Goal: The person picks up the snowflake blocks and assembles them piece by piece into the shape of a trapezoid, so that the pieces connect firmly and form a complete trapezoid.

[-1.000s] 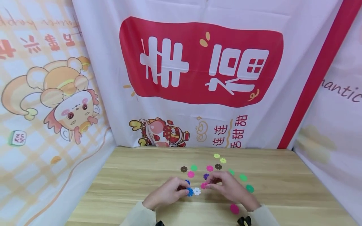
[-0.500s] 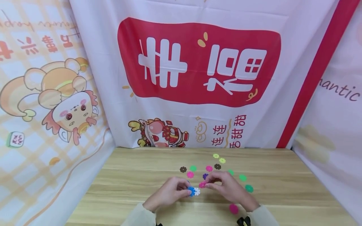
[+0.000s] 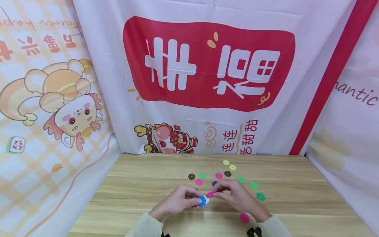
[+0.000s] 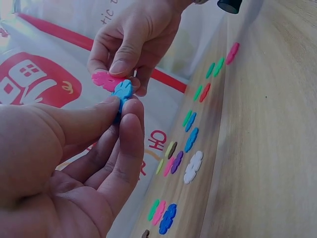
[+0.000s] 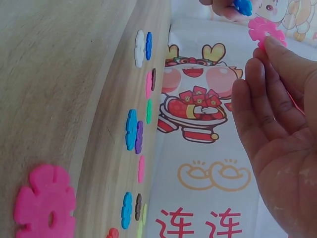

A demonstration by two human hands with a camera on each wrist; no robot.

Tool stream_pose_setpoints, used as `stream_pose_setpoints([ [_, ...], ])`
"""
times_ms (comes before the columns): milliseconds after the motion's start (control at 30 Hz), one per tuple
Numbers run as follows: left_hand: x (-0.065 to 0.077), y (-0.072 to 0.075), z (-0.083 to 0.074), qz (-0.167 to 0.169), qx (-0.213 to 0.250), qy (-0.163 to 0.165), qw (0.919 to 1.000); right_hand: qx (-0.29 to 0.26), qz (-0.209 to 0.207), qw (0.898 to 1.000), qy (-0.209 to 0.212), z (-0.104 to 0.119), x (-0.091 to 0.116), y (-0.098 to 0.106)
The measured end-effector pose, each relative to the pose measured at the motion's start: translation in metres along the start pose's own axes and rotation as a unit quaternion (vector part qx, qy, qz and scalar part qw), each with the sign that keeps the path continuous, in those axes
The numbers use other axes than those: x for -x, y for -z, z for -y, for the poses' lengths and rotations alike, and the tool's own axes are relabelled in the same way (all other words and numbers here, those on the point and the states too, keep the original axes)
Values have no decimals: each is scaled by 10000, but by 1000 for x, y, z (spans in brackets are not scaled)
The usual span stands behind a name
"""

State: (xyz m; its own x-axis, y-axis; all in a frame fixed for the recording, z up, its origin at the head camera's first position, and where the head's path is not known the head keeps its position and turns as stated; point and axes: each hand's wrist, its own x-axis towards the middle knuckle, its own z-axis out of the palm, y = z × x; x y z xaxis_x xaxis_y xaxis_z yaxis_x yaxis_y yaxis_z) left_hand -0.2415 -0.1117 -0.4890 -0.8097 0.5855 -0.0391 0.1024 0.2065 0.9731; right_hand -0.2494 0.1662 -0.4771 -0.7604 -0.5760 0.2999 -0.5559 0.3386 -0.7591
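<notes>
My left hand pinches a light blue flower-shaped disc between thumb and fingers. Facing it, my right hand holds a pink flower-shaped disc by its edge. Both pieces are up off the table; in the left wrist view the blue disc overlaps the rim of the pink disc. From the right wrist, a small space shows between the pink disc and the blue one. A white disc lies on the table beneath, partly covered by the blue disc in the head view.
Several flower discs lie flat on the wooden table: yellow, brown, purple, green and a pink one by the right forearm. Printed cloth hangs at the back and both sides.
The blue disc has moved right in my left hand and now overlaps the white disc from the head. My right hand has brought the pink disc slightly left, so the two held pieces are closer together.
</notes>
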Motion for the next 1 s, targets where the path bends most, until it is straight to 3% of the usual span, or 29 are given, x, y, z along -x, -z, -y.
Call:
stream_pose_setpoints([
  [333, 0, -1, -1, 50, 56, 36, 10000, 2, 1, 9998, 215, 1, 0, -4],
  [500, 0, -2, -1, 72, 96, -17, 9999, 89, -131, 9983, 555, 3, 0, -8],
  [867, 3, -15, -5, -407, 179, 42, 9990, 495, -406, 9874, 1445, 7, 0, -19],
  [1000, 4, -15, -4, -374, 232, 94, 9990, 484, -435, 9886, 1358, 5, -1, -23],
])
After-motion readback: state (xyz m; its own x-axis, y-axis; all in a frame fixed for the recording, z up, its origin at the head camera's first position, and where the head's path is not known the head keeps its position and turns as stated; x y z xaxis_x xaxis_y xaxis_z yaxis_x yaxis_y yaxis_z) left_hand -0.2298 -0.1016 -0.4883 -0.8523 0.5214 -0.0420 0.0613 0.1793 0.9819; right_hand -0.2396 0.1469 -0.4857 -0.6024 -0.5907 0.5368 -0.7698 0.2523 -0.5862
